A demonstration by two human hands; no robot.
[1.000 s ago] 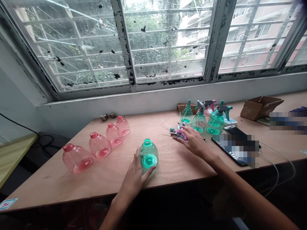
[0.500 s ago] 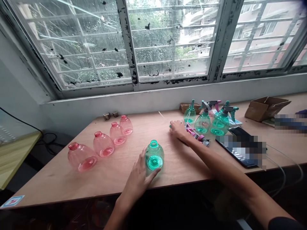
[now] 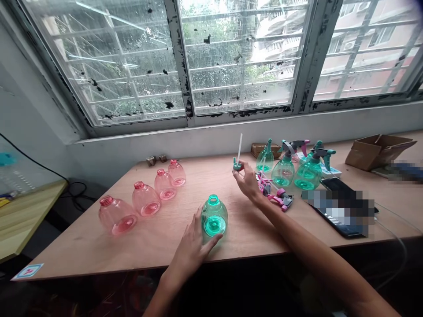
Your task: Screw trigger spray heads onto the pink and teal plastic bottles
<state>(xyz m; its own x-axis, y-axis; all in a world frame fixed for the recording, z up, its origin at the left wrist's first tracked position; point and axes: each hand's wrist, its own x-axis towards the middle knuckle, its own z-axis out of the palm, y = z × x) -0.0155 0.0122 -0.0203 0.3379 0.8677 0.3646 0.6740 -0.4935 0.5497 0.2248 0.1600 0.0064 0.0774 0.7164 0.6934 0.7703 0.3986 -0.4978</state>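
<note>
My left hand (image 3: 193,240) is wrapped round the lower left side of a clear green spray bottle (image 3: 214,215). The bottle stands upright with its neck uncapped. Farther off to the right, my right hand (image 3: 246,179) grips a green spray head (image 3: 237,166), held upside down above the table. Its thin white dip tube (image 3: 240,149) points upward. Just right of that hand lies a heap of pink and grey spray heads (image 3: 280,199). Behind the heap stand several green bottles (image 3: 283,171) with spray heads on them.
Several open pink bottles (image 3: 117,215) line the left of the wooden table (image 3: 82,246). A dark tablet or phone (image 3: 346,193), partly blurred out, lies on the right, with an open cardboard box (image 3: 376,152) behind it. The window wall (image 3: 214,141) bounds the back.
My right hand has lifted a green spray head from the table, and its tube now points up. My left hand stays on the green bottle. The view has shifted slightly.
</note>
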